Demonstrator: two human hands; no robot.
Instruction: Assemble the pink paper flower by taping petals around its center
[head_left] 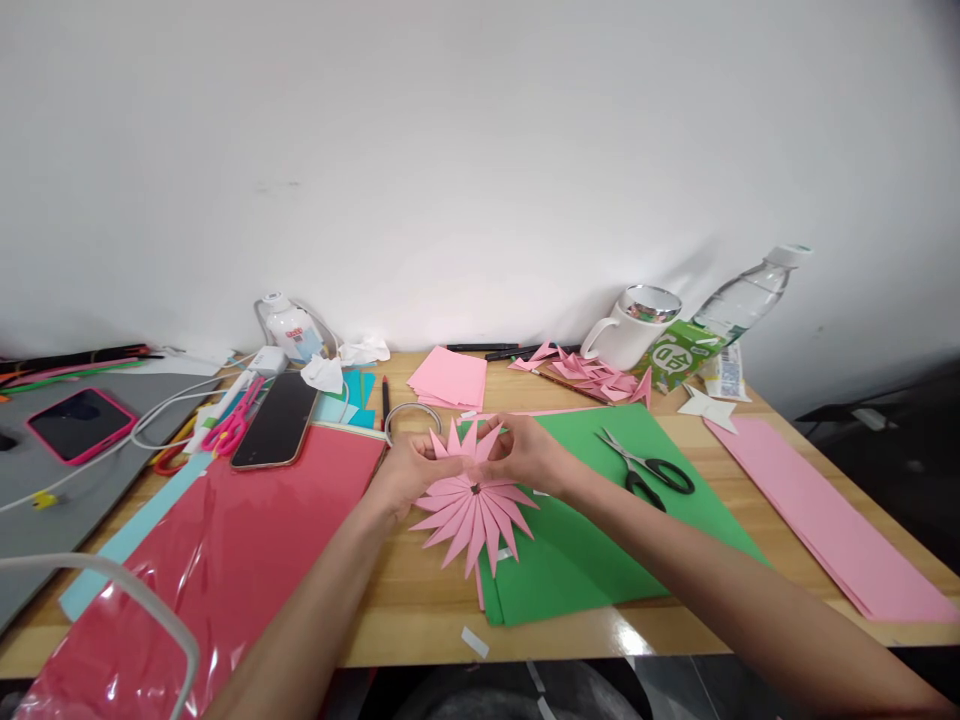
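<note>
Pink star (472, 512), wooden table (405, 615), white wall (480, 180)

A plain white painted wall (480, 160), marked by a faint grey smudge (277, 186) on its left half, fills the upper part of the view and dims toward the upper right corner. Against it stands a light-brown wooden table (420, 620) with striped grain, its front edge catching a bright patch of glare. Below lies a dark grey floor (682, 690) with a pale thin line, while the far right is dark and indistinct.
</note>
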